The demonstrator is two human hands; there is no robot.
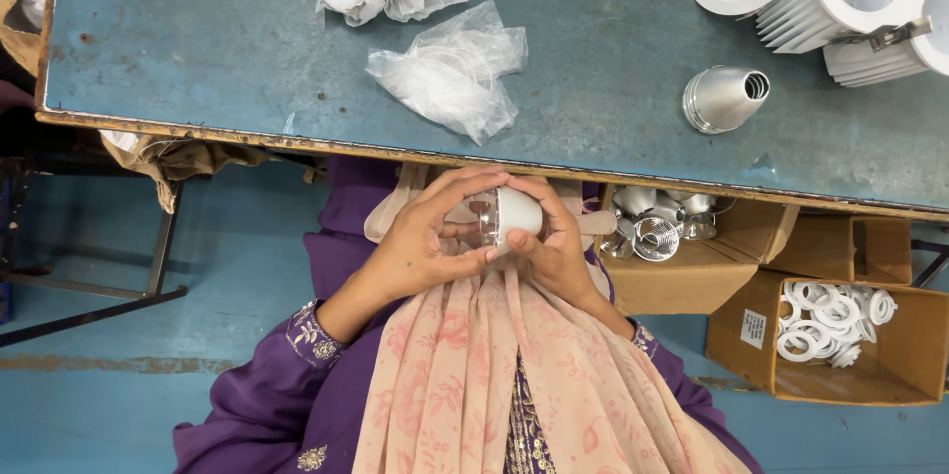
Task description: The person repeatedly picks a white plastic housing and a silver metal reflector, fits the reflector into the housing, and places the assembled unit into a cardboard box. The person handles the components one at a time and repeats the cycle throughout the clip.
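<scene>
Below the near edge of the blue worktable (593, 59), over the lap: one small white cup-shaped lamp part (514, 215), held sideways, with a shiny clear or chromed ring at its left end. Clasped from both sides by two hands. Left hand (420, 242) curled over the ringed end, fingers wrapped across the top, thumb underneath, closed on the piece. Right hand (556, 247) cupping the white end from behind, fingertips pressed to its shell, likewise clamped on it.

On the tabletop: two crumpled clear plastic bags (450, 74), one near the middle, one at the far edge; one silver cone-shaped reflector (724, 98) lying on its side, well apart from the hands; three white finned lamp housings (850, 0) bunched at the far right corner.

Under the table, right of the hands: three cardboard boxes. Nearest one (682, 271) holding several shiny silver reflectors, exact number hard to tell; farther one (890, 365) holding a heap of white rings (830, 316), too tangled to count; third one behind, contents hidden.

Across the lap: one pale pink patterned scarf (494, 375) over purple sleeves.
</scene>
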